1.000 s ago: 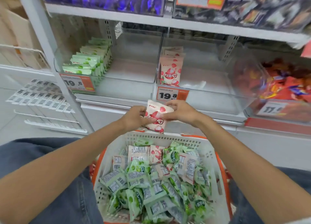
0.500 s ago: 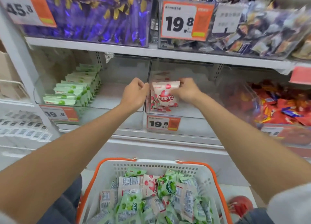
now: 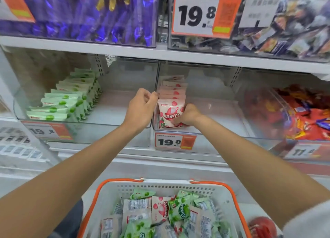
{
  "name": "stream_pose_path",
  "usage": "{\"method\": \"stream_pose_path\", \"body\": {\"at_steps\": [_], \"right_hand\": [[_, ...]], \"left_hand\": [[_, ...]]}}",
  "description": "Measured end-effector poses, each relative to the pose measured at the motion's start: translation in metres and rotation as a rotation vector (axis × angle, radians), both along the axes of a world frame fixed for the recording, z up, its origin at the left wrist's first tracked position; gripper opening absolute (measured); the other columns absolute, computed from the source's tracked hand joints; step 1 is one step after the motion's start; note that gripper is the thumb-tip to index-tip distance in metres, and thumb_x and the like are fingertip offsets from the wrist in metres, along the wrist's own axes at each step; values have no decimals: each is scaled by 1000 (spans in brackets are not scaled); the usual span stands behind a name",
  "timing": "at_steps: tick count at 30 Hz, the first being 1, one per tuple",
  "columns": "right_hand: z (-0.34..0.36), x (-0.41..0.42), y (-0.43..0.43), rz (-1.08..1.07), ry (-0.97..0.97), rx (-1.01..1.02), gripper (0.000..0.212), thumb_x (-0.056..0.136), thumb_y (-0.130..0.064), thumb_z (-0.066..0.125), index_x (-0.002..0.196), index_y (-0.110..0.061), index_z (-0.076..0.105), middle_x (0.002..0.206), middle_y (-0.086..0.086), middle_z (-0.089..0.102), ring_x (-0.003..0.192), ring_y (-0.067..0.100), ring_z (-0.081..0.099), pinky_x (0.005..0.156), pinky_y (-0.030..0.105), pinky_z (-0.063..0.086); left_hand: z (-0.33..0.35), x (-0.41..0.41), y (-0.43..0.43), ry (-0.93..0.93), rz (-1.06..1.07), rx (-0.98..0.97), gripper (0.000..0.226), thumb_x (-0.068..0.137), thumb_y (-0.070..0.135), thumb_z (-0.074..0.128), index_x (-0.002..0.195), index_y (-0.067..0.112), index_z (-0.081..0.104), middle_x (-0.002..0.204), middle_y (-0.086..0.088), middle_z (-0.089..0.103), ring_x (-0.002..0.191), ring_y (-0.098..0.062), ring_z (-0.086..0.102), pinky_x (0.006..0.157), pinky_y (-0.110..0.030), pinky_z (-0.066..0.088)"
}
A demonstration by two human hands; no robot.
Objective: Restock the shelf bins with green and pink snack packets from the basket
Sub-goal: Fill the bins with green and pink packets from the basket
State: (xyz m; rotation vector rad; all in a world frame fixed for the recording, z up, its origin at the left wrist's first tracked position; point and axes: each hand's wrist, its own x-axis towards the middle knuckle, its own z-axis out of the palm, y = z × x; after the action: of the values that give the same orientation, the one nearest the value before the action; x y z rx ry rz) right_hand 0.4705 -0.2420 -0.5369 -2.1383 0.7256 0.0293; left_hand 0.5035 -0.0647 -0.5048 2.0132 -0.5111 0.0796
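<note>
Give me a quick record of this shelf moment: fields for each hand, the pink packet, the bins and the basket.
Right hand: grips front pink packet at its right edge
Left hand: fingers curled beside the pink row; grip unclear
Front pink packet: upright, at the front of the pink row, middle bin
Left bin: one row of green packets
Basket: mixed green and pink packets

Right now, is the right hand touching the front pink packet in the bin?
Touching. The head view shows the right hand with fingers curled round the right edge of the front pink packet.
</note>
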Motion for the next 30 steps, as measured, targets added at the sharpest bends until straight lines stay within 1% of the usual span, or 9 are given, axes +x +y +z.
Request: {"method": "stream_pose_path", "body": {"at_steps": [2, 5, 8, 11, 14, 18, 22, 25, 30], "right_hand": [[-1, -2, -1, -2, -16, -35, 54, 70, -20, 87, 116, -11, 60, 108, -1, 63, 102, 20, 61, 83, 28, 48], [-1, -2, -5, -51, -88, -102, 54, 71, -25, 86, 117, -12, 63, 116, 3, 67, 107, 23, 62, 82, 27, 47], [1, 2, -3, -31, -112, -149, 54, 72, -27, 85, 120, -15, 62, 119, 3, 66, 111, 24, 61, 88, 29, 48], [2, 10, 4, -26, -93, -157, 59, 70, -28, 85, 122, -18, 59, 121, 2, 65, 113, 23, 61, 93, 31, 50], [-5, 17, 7, 28, -6, -160, 68, 61, -34, 88, 122, -22, 59, 118, -2, 65, 111, 21, 62, 91, 31, 52], [-11, 16, 9, 29, 53, -170, 63, 64, -33, 89, 119, -21, 61, 115, 0, 66, 104, 23, 63, 88, 39, 56], [-8, 17, 10, 6, 31, -39, 60, 69, -25, 86, 122, -16, 60, 121, 2, 64, 111, 23, 60, 97, 36, 50], [-9, 18, 8, -65, 9, 62, 55, 68, -24, 86, 117, -15, 61, 116, 2, 65, 107, 23, 62, 97, 36, 50], [-7, 20, 11, -81, -24, 135, 62, 68, -15, 87, 123, -12, 59, 120, 5, 65, 112, 25, 61, 98, 36, 51]], "left_hand": [[0, 0, 0, 1, 0, -6, 27, 100, 37, 43, 92, 13, 51, 78, 6, 53, 70, -5, 46, 62, -21, 37], [0, 0, 0, 1, 1, -4, 28, 100, 38, 43, 91, 13, 51, 79, 7, 53, 71, -4, 46, 64, -20, 37], [0, 0, 0, 11, -1, -9, 29, 100, 39, 42, 92, 13, 52, 80, 5, 55, 72, -7, 48, 65, -22, 38], [0, -1, 0, 18, -5, -13, 30, 100, 40, 42, 92, 13, 52, 80, 4, 56, 73, -9, 49, 64, -24, 39], [-1, 0, 1, 23, -6, -10, 28, 100, 41, 41, 87, 17, 49, 78, 4, 56, 73, -12, 51, 62, -26, 39], [-1, 0, 1, 28, -7, -6, 27, 100, 41, 41, 86, 19, 48, 77, 5, 57, 75, -16, 56, 62, -28, 40], [0, -1, 1, 25, -6, -10, 27, 101, 41, 41, 86, 19, 48, 76, 5, 56, 74, -15, 57, 64, -29, 41], [0, -2, 1, 6, 7, -9, 27, 101, 39, 42, 89, 15, 50, 75, 7, 53, 69, -6, 47, 62, -24, 38], [1, -4, 1, 7, 8, -32, 25, 100, 37, 44, 87, 17, 49, 72, 7, 51, 65, -6, 45, 60, -25, 38]]}}
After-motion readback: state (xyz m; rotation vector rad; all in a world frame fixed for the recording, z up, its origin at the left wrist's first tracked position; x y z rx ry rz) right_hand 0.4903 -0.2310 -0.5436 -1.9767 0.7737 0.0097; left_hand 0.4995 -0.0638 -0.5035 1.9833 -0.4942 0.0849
